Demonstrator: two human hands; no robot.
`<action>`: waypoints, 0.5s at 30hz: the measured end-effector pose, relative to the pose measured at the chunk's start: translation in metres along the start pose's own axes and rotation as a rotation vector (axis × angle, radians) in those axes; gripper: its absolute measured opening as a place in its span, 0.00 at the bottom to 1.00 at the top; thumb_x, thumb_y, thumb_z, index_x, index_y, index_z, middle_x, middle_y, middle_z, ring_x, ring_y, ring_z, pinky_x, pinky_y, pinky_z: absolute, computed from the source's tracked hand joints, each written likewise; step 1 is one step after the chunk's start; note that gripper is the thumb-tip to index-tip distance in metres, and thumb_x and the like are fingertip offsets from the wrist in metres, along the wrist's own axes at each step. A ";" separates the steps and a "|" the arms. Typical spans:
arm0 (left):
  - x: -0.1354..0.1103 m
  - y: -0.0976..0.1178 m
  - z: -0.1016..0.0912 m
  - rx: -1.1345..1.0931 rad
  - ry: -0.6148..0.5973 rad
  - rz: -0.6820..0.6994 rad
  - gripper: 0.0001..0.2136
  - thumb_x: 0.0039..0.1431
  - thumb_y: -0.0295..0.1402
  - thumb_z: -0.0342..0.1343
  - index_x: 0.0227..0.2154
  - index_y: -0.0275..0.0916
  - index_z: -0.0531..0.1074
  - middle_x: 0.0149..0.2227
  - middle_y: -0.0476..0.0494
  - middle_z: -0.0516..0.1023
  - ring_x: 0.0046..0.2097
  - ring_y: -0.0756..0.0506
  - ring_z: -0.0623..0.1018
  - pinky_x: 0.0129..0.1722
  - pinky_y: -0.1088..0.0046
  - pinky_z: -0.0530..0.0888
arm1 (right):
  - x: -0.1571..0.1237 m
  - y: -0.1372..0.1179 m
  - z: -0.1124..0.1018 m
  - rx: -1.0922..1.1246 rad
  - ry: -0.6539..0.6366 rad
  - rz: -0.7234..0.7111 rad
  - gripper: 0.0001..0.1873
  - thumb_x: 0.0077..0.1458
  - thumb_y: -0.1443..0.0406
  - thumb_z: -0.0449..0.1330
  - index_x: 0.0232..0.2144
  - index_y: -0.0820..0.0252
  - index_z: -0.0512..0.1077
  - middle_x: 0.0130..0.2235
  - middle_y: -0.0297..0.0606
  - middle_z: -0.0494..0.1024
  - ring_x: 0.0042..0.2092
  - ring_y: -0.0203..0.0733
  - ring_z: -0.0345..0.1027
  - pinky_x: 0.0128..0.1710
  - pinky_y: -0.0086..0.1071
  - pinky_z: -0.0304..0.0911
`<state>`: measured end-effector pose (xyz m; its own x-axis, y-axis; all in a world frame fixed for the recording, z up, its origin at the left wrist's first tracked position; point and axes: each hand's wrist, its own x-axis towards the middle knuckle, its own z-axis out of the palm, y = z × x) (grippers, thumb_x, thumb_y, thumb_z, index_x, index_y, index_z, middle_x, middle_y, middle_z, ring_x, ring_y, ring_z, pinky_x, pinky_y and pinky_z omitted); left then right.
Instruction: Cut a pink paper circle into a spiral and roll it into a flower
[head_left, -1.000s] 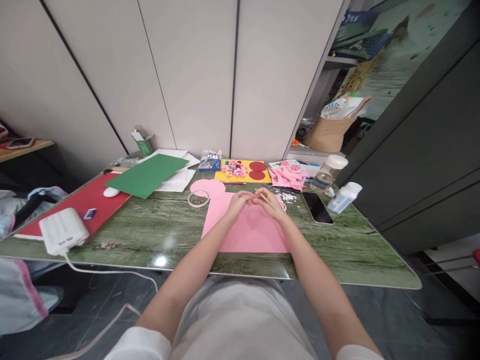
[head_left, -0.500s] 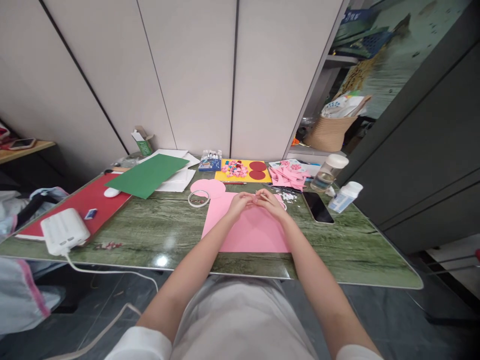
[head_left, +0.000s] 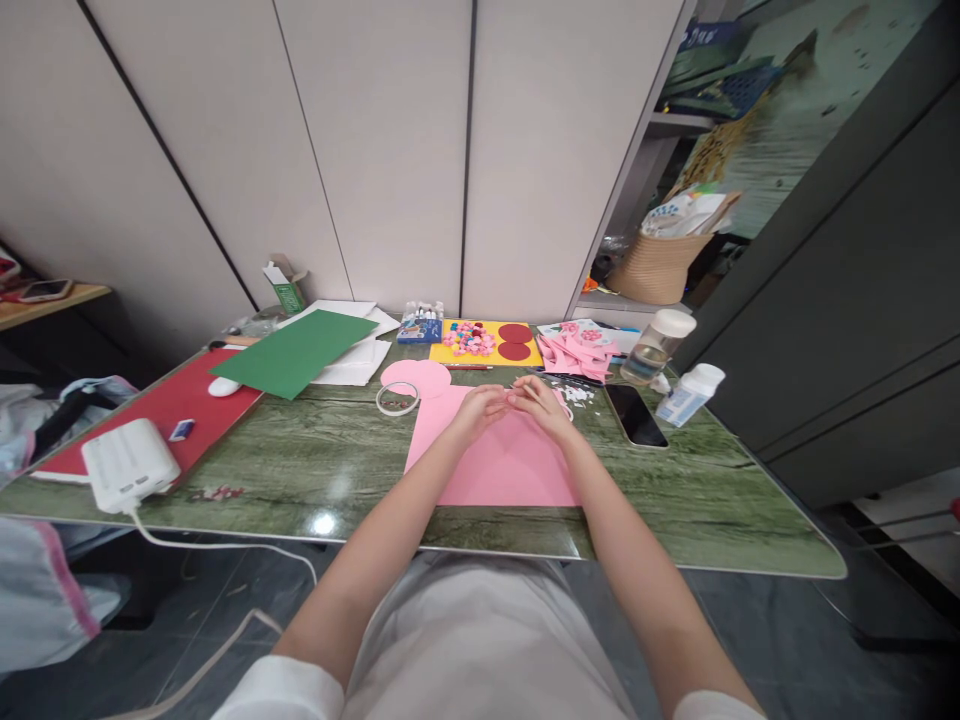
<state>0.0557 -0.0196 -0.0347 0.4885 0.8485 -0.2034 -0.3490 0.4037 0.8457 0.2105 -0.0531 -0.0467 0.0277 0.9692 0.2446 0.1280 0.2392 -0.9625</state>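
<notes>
My left hand (head_left: 482,408) and my right hand (head_left: 543,406) meet fingertip to fingertip over a pink sheet of paper (head_left: 501,475). Fingers of both are curled in a pinch; whatever sits between them is too small and too covered to name. To the left of the sheet, a white ring (head_left: 397,399), like a roll of tape, overlaps pink paper circles (head_left: 424,376). Behind the right hand are small white paper scraps (head_left: 577,394), and the edge of another white ring shows beside that hand. A red pencil (head_left: 471,367) lies beyond the fingers.
At the back is a yellow sheet (head_left: 444,352) with pom-poms (head_left: 469,338) and dark red circles (head_left: 515,333). Pink strips (head_left: 576,354), a phone (head_left: 636,415), a white bottle (head_left: 690,393) and a clear cup (head_left: 658,346) stand right. Green paper (head_left: 300,352) and a white power bank (head_left: 129,463) lie left.
Both hands stay in nearly the same place over the pink sheet, with only a slight shift of the fingers. Nothing else has visibly moved.
</notes>
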 end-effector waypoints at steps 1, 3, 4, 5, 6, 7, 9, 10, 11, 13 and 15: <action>0.000 0.000 0.000 -0.019 -0.005 -0.010 0.09 0.42 0.26 0.59 0.30 0.36 0.71 0.31 0.43 0.78 0.35 0.49 0.77 0.44 0.70 0.71 | 0.000 0.001 0.001 0.005 0.020 -0.010 0.17 0.44 0.59 0.62 0.37 0.53 0.62 0.35 0.35 0.74 0.40 0.42 0.70 0.42 0.39 0.65; 0.001 0.000 0.001 -0.045 -0.010 -0.027 0.07 0.44 0.26 0.58 0.29 0.36 0.71 0.32 0.41 0.78 0.36 0.49 0.77 0.45 0.70 0.71 | 0.001 0.003 0.002 0.011 0.064 -0.033 0.19 0.45 0.58 0.62 0.38 0.52 0.61 0.38 0.36 0.73 0.43 0.43 0.69 0.44 0.40 0.65; 0.001 0.000 0.001 -0.052 -0.011 -0.033 0.05 0.45 0.27 0.58 0.28 0.35 0.71 0.32 0.40 0.78 0.37 0.49 0.77 0.45 0.71 0.71 | 0.002 0.004 0.003 0.011 0.083 -0.043 0.19 0.45 0.58 0.62 0.38 0.52 0.61 0.39 0.37 0.73 0.44 0.43 0.69 0.44 0.40 0.65; 0.001 0.000 0.001 -0.056 -0.011 -0.037 0.05 0.46 0.28 0.57 0.28 0.35 0.72 0.32 0.39 0.78 0.37 0.49 0.77 0.45 0.71 0.71 | 0.002 0.004 0.003 0.010 0.099 -0.050 0.19 0.44 0.58 0.62 0.39 0.52 0.61 0.40 0.37 0.73 0.45 0.43 0.69 0.45 0.40 0.64; 0.001 -0.001 0.001 -0.057 -0.011 -0.039 0.04 0.46 0.28 0.57 0.28 0.35 0.72 0.33 0.39 0.78 0.37 0.48 0.77 0.45 0.71 0.70 | 0.002 0.005 0.003 0.007 0.110 -0.054 0.19 0.44 0.58 0.62 0.38 0.53 0.61 0.40 0.37 0.73 0.45 0.43 0.69 0.45 0.40 0.64; 0.001 -0.001 0.002 -0.056 -0.010 -0.039 0.04 0.47 0.28 0.56 0.28 0.35 0.72 0.33 0.39 0.78 0.37 0.48 0.77 0.45 0.71 0.70 | 0.002 0.005 0.003 0.005 0.117 -0.056 0.19 0.44 0.58 0.63 0.38 0.53 0.61 0.40 0.37 0.73 0.45 0.43 0.69 0.45 0.40 0.64; 0.001 0.000 0.002 -0.046 -0.011 -0.034 0.05 0.47 0.28 0.55 0.28 0.34 0.73 0.33 0.39 0.78 0.37 0.49 0.77 0.45 0.71 0.70 | 0.002 0.004 0.002 0.000 0.126 -0.056 0.19 0.44 0.59 0.63 0.38 0.53 0.61 0.39 0.37 0.73 0.44 0.43 0.69 0.45 0.41 0.64; 0.001 0.000 0.002 -0.037 -0.012 -0.030 0.05 0.47 0.28 0.55 0.28 0.34 0.74 0.33 0.39 0.78 0.37 0.49 0.77 0.44 0.72 0.70 | 0.002 0.004 0.001 -0.003 0.127 -0.056 0.19 0.44 0.59 0.63 0.38 0.53 0.61 0.39 0.37 0.73 0.43 0.43 0.70 0.45 0.41 0.64; 0.001 0.001 0.003 -0.025 -0.012 -0.024 0.06 0.47 0.28 0.55 0.28 0.34 0.74 0.33 0.39 0.79 0.36 0.49 0.77 0.43 0.72 0.70 | 0.002 0.004 0.001 -0.006 0.124 -0.056 0.19 0.44 0.59 0.63 0.39 0.52 0.61 0.39 0.37 0.74 0.43 0.43 0.70 0.45 0.41 0.64; 0.000 0.002 0.003 0.008 -0.012 -0.006 0.07 0.46 0.28 0.56 0.29 0.34 0.75 0.33 0.39 0.79 0.35 0.49 0.77 0.42 0.72 0.69 | 0.001 0.003 0.000 -0.014 0.099 -0.055 0.19 0.45 0.60 0.62 0.39 0.52 0.61 0.39 0.37 0.74 0.42 0.43 0.70 0.45 0.41 0.64; -0.001 0.002 0.003 0.051 -0.007 0.020 0.08 0.45 0.29 0.57 0.30 0.34 0.75 0.33 0.41 0.79 0.33 0.50 0.76 0.39 0.73 0.69 | 0.000 0.003 0.000 -0.026 0.052 -0.054 0.17 0.45 0.60 0.62 0.37 0.53 0.62 0.37 0.36 0.74 0.41 0.42 0.70 0.43 0.40 0.65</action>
<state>0.0568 -0.0203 -0.0311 0.4877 0.8536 -0.1831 -0.3175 0.3688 0.8736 0.2113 -0.0523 -0.0492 0.0715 0.9506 0.3022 0.1562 0.2886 -0.9446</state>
